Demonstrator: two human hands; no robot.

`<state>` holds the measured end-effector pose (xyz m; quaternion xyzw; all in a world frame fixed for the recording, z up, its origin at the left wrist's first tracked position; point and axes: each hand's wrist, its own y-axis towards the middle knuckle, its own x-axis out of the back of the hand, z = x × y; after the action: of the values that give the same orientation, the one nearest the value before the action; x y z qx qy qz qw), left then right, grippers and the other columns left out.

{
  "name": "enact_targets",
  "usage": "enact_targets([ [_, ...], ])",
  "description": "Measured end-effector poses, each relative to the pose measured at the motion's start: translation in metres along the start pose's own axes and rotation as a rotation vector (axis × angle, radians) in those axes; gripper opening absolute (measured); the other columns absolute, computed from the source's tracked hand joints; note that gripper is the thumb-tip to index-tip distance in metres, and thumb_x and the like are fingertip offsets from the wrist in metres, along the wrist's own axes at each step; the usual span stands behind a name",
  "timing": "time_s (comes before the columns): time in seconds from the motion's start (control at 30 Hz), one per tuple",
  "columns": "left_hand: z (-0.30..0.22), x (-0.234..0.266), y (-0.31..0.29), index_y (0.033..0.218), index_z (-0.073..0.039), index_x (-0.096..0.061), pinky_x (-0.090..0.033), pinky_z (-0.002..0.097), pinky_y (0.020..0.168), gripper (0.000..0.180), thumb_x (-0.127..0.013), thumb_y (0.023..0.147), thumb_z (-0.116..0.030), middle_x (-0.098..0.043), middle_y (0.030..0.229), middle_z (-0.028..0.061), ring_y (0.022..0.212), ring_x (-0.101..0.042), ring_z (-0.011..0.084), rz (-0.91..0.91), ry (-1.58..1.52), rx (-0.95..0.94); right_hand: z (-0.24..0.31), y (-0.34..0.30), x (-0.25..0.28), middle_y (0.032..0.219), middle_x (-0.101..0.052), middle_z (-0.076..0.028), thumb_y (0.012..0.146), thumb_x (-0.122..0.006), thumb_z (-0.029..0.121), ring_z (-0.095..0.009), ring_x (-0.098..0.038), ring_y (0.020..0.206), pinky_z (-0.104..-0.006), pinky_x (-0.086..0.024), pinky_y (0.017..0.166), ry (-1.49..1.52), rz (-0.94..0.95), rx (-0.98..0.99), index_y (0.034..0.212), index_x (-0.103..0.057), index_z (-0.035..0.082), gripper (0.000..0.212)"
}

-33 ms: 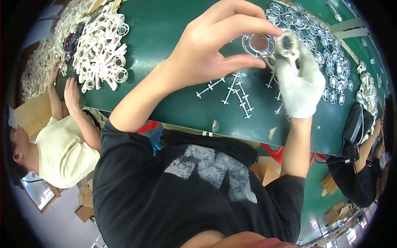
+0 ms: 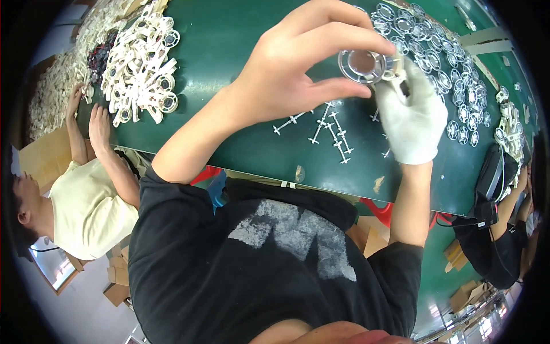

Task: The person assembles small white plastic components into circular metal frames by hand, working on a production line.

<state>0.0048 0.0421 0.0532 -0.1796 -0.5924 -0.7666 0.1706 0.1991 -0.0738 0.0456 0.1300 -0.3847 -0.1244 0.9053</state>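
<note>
My bare left hand (image 2: 309,63) pinches a chrome-rimmed round part (image 2: 362,62) with a brown disc in its middle, thumb below and forefinger above. Against that part's right side sits a cream plastic piece (image 2: 394,73), gripped by my right hand (image 2: 413,117) in a white glove. The two pieces touch or overlap; fingers hide how they meet. Below my hands, several thin white plastic sprues (image 2: 335,137) with short crossbars lie on the green table (image 2: 240,146). Beyond the glove spreads a pile of clear and chrome rings (image 2: 438,49).
At the left stands a heap of cream plastic parts with round ends (image 2: 140,69), beside dark bits (image 2: 100,57). A co-worker in a pale yellow shirt (image 2: 94,212) reaches onto the table there. At the right edge are more cream parts (image 2: 510,126) and a black bag (image 2: 487,178).
The cream piece in my gloved hand has shifted left and turned, now pressed against the chrome-rimmed part. My left hand has moved only slightly.
</note>
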Motion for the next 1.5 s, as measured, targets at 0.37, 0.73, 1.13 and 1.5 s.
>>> enact_targets([
  [0.37, -0.062, -0.004, -0.011, 0.112, -0.011, -0.074, -0.055, 0.0299, 0.08, 0.047, -0.089, 0.067, -0.006, -0.065, 0.108, 0.0055, 0.097, -0.067, 0.0205, 0.017, -0.333, 1.002, -0.012, -0.011, -0.019, 0.083, -0.074, -0.011, 0.078, -0.084, 0.021, -0.03, -0.074, 0.072, -0.0373, -0.057, 0.061, -0.134, 0.087, 0.285, 0.111, -0.068, 0.007, 0.038],
  [0.73, -0.069, -0.002, -0.021, 0.113, -0.008, -0.075, -0.058, 0.0302, 0.082, 0.047, -0.092, 0.069, -0.012, -0.069, 0.112, 0.0081, 0.098, -0.069, 0.0188, 0.043, -0.353, 0.983, -0.009, -0.017, -0.018, 0.103, -0.076, -0.015, 0.077, -0.086, 0.007, -0.02, -0.076, 0.088, -0.0278, -0.06, 0.077, -0.128, 0.173, 0.268, 0.122, -0.066, -0.003, 0.05],
  [1.13, -0.077, -0.012, -0.018, 0.108, -0.002, -0.07, -0.061, 0.037, 0.09, 0.041, -0.085, 0.07, 0.005, -0.067, 0.114, 0.016, 0.109, -0.071, 0.0339, -0.009, -0.409, 0.666, -0.003, -0.006, 0.006, 0.083, -0.07, -0.005, 0.097, -0.065, 0.033, -0.014, -0.063, 0.073, -0.0316, -0.051, 0.069, 0.54, 0.729, -0.256, 0.115, -0.07, 0.005, 0.033],
  [1.5, -0.076, -0.008, -0.011, 0.116, 0.005, -0.072, -0.054, 0.0312, 0.095, 0.025, -0.071, 0.097, -0.011, -0.072, 0.12, 0.0146, 0.112, -0.067, 0.0201, -0.043, -0.949, 1.304, -0.001, -0.02, -0.018, 0.079, -0.07, -0.016, 0.096, -0.067, 0.044, -0.036, -0.071, 0.076, -0.0438, -0.056, 0.067, 0.162, 0.392, -0.016, 0.108, -0.071, 0.009, 0.037],
])
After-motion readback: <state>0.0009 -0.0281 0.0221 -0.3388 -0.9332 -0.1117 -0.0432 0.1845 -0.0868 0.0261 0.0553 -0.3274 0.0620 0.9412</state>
